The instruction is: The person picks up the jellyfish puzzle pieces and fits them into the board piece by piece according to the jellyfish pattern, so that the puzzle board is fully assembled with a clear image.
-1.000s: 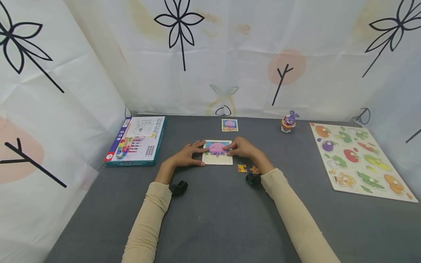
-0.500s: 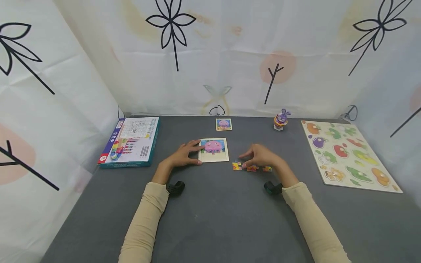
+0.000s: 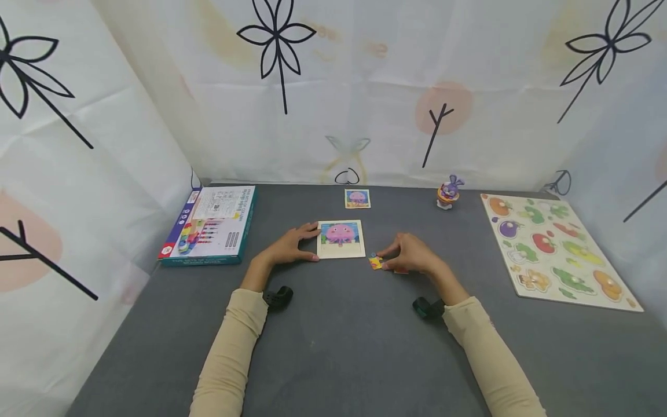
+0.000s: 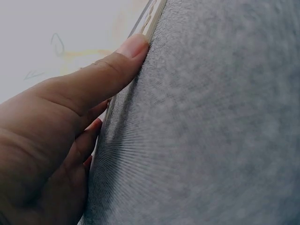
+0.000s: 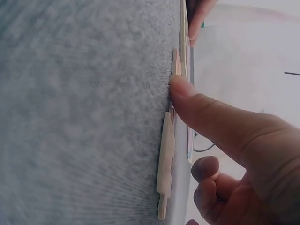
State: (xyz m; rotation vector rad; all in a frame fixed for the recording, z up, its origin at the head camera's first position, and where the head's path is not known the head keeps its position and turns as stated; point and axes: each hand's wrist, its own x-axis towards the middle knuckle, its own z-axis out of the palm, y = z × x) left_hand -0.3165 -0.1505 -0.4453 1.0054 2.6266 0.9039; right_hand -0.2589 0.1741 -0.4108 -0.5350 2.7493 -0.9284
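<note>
A small framed puzzle board [image 3: 341, 249] with a pink octopus picture lies in the middle of the table. Straight fingers of my left hand [image 3: 290, 245] touch its left side, the thumb at the lower left corner; in the left wrist view that thumb [image 4: 133, 47] meets the board's edge. To the right of the board, my right hand [image 3: 414, 253] pinches a yellow jigsaw piece [image 3: 376, 263] between thumb and index finger. Another jigsaw piece [image 3: 400, 271] is mostly hidden under this hand; in the right wrist view a wooden piece [image 5: 165, 154] lies flat beside the thumb [image 5: 187, 93].
Behind the board lies a small octopus picture card [image 3: 357, 198]. A purple toy figure [image 3: 449, 192] stands at the back. The boxed set [image 3: 208, 226] is at left, and a large vegetable puzzle board [image 3: 560, 249] at right. White printed cloth [image 3: 365, 104] hangs around the table.
My right hand has left the octopus board, moved right and down to the loose pieces, and now pinches the yellow one, which sits slightly turned. The left hand stays at the board.
</note>
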